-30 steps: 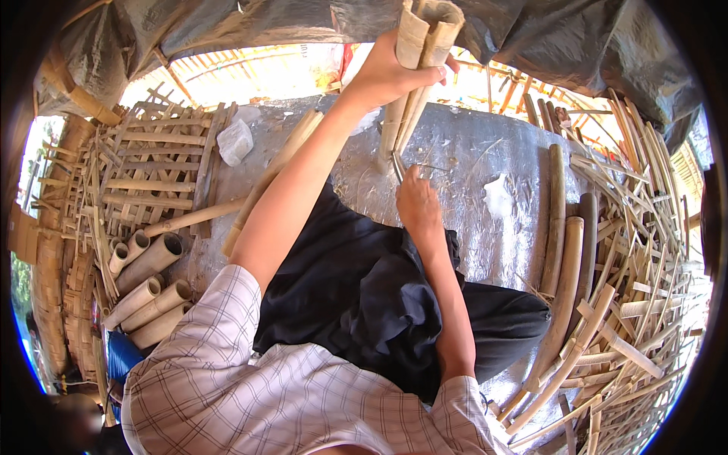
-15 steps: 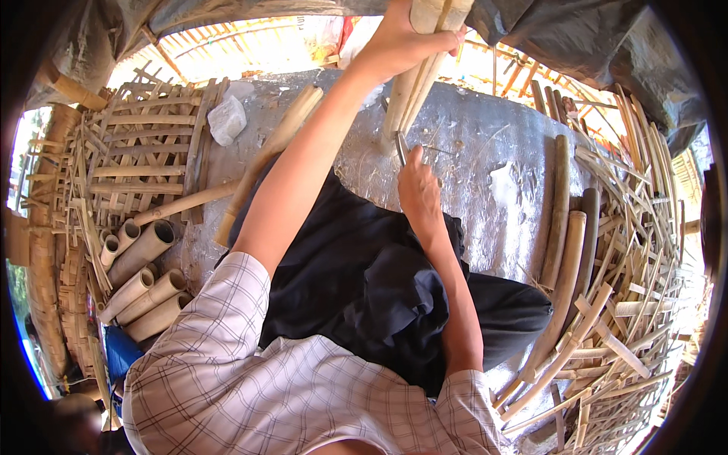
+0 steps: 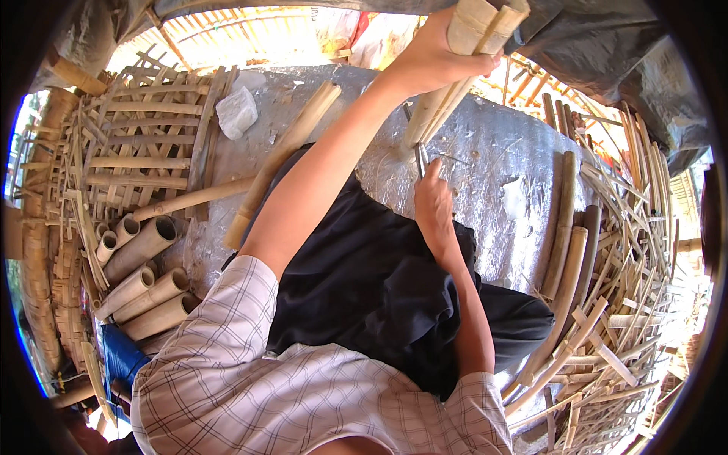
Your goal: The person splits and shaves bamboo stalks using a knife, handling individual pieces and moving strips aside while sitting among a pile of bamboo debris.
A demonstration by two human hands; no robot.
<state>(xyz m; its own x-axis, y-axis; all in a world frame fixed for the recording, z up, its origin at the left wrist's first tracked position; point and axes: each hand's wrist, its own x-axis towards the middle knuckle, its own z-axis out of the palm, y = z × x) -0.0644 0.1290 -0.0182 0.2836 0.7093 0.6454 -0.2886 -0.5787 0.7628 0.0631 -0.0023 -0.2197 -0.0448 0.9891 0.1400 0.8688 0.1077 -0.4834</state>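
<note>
My left hand (image 3: 432, 61), arm stretched out in front, is closed around a bundle of split bamboo (image 3: 434, 114). The bundle stands tilted, its lower end down at the grey sheet and its top leaning to the right. A long gap shows between the pieces. My right hand (image 3: 434, 203) grips a knife (image 3: 422, 158), its metal blade against the bamboo's lower end. The knife's handle is hidden inside my fingers. My crossed legs in black cloth lie below both hands.
A shiny grey sheet (image 3: 485, 152) covers the work surface. To the left are a woven bamboo panel (image 3: 144, 163), a white stone (image 3: 237, 113) and several bamboo tubes (image 3: 155, 292). Bamboo poles (image 3: 565, 258) and a heap of strips (image 3: 607, 356) lie at right.
The top of the bamboo, with my left hand, has swung to the right. My right hand and the knife stay at its lower end. The whole view has turned slightly.
</note>
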